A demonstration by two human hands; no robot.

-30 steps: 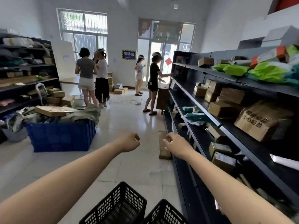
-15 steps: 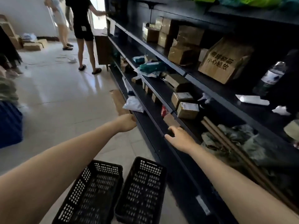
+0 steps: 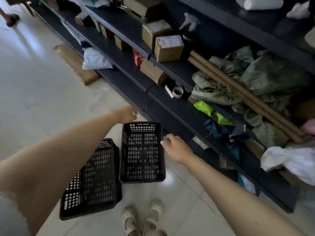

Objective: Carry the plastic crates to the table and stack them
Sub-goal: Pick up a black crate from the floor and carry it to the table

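Two black perforated plastic crates sit side by side on the pale tiled floor. The right crate (image 3: 142,152) is upright and empty. The left crate (image 3: 95,181) lies a little nearer me, partly hidden by my left forearm. My left hand (image 3: 127,114) hovers just beyond the right crate's far left corner, fingers loosely curled, holding nothing. My right hand (image 3: 175,147) is at the right crate's right rim, fingers spread, empty; whether it touches the rim is unclear.
A dark shelving unit (image 3: 170,106) full of cardboard parcels, bags and cardboard tubes (image 3: 243,96) runs along the right, close to the crates. A flat brown parcel (image 3: 76,63) lies on the floor by the shelf base. My feet in white shoes (image 3: 143,217) stand behind the crates.
My view has tipped down from the room to the floor. Both hands have dropped from chest height toward the right crate; the crates now sit mid-frame.
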